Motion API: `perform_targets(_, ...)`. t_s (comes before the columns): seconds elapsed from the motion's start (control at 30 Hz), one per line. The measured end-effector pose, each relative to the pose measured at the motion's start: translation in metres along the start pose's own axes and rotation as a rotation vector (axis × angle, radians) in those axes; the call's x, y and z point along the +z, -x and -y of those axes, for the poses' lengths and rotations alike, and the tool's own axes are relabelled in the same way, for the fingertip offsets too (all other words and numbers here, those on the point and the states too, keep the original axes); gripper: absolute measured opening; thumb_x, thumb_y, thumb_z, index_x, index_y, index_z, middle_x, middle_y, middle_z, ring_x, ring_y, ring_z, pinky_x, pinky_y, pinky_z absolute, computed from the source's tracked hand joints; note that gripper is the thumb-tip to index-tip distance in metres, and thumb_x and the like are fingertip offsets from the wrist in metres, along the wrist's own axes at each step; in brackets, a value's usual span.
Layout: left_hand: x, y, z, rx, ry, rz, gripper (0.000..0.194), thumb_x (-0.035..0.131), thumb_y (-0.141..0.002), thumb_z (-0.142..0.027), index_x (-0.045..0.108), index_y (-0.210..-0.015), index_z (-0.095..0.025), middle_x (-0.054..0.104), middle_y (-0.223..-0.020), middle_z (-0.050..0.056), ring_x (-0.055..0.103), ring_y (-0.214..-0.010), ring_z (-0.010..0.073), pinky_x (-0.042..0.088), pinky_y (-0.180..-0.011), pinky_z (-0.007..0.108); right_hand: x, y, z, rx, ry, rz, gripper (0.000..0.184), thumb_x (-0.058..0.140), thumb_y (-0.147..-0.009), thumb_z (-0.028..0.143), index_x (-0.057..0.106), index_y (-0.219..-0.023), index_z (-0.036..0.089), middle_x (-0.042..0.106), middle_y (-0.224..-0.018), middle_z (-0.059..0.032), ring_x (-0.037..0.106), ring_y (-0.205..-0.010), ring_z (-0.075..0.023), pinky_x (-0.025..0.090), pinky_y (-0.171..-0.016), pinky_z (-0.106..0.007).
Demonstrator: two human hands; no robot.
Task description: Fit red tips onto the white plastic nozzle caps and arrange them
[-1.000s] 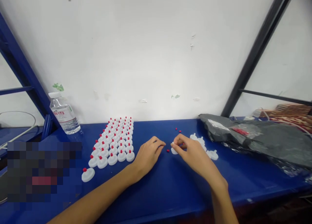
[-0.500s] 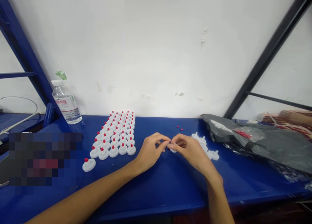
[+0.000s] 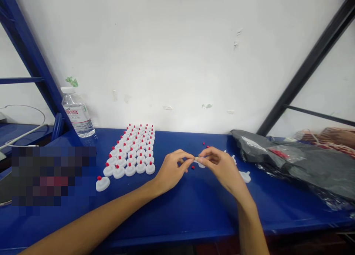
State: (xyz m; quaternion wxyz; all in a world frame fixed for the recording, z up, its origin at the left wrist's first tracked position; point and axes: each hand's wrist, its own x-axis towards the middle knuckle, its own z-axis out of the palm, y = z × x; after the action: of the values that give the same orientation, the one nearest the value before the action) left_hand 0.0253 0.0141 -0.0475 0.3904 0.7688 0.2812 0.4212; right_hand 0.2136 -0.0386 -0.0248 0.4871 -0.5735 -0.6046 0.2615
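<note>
My right hand (image 3: pixel 223 170) pinches a white nozzle cap (image 3: pixel 201 165) between thumb and fingers, just above the blue table. Against the cap's narrow end, my left hand (image 3: pixel 173 170) has its thumb and fingertips pinched together; what they hold, if anything, is hidden. Below the fingertips a small red tip (image 3: pixel 193 167) lies on the table. Other red tips (image 3: pixel 203 143) rest behind the right hand. Beside that hand's wrist are white nozzle caps without red tips (image 3: pixel 245 176), partly covered by the hand.
Rows of white caps with red tips (image 3: pixel 130 169) stand left of my hands, one cap (image 3: pixel 102 183) apart in front. A water bottle (image 3: pixel 78 116) stands at the back left. On the right lies a grey plastic bag (image 3: pixel 302 166) with a clear packet of red pieces (image 3: pixel 280 154).
The white cap has lifted slightly and tilted between my fingers. The red tip below now shows more fully. The view has shifted a little; both hands stay close together.
</note>
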Motion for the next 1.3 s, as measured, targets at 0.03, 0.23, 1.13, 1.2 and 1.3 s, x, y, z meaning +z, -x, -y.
perform_targets(0.03, 0.000, 0.000, 0.000, 0.001, -0.003, 0.006, 0.022, 0.059, -0.097, -0.029, 0.077, -0.097, -0.018, 0.067, -0.092, 0.003, 0.062, -0.062, 0.0089, 0.046, -0.057, 0.022, 0.000, 0.000, 0.001, -0.018, -0.012, -0.021, 0.030, 0.079, -0.080, 0.049, 0.069, -0.087, 0.022, 0.072, -0.086, -0.0023, 0.067, -0.077, -0.0185, 0.050, -0.072, -0.030)
perform_targets(0.23, 0.000, 0.000, -0.002, -0.009, -0.001, 0.024, 0.023, 0.058, -0.097, -0.028, 0.078, -0.100, -0.017, 0.069, -0.095, 0.005, 0.060, -0.061, 0.0086, 0.047, -0.059, 0.022, 0.000, 0.001, 0.005, -0.048, -0.008, -0.086, 0.031, 0.077, -0.082, 0.051, 0.069, -0.089, 0.022, 0.073, -0.087, -0.0039, 0.067, -0.080, -0.0196, 0.053, -0.075, -0.032)
perform_targets(1.13, 0.004, -0.001, -0.001, -0.398, 0.847, 0.033, 0.045, 0.078, -0.082, -0.050, 0.072, -0.102, -0.011, 0.065, -0.093, 0.007, 0.066, -0.073, 0.0139, 0.052, -0.059, 0.023, 0.007, 0.002, 0.010, -0.058, -0.138, 0.002, 0.020, 0.076, -0.085, 0.039, 0.070, -0.094, 0.022, 0.073, -0.093, -0.0037, 0.069, -0.084, -0.0180, 0.054, -0.078, -0.030)
perform_targets(1.2, 0.002, -0.001, -0.003, -0.408, 0.873, 0.109, 0.047, 0.079, -0.082, -0.047, 0.072, -0.113, -0.013, 0.067, -0.102, 0.010, 0.067, -0.080, 0.0151, 0.052, -0.062, 0.024, 0.003, 0.003, 0.011, -0.023, -0.183, 0.002, 0.022, 0.077, -0.084, 0.039, 0.070, -0.096, 0.022, 0.072, -0.090, -0.0030, 0.069, -0.084, -0.0179, 0.054, -0.076, -0.029)
perform_targets(1.3, 0.001, 0.001, -0.004, -0.418, 0.869, 0.247, 0.050, 0.080, -0.082, -0.047, 0.072, -0.121, -0.015, 0.069, -0.117, 0.015, 0.069, -0.090, 0.0187, 0.052, -0.067, 0.025, -0.001, 0.005, 0.012, 0.020, -0.236, 0.029, 0.024, 0.078, -0.083, 0.040, 0.070, -0.098, 0.023, 0.071, -0.092, -0.0023, 0.069, -0.083, -0.0172, 0.055, -0.074, -0.028)
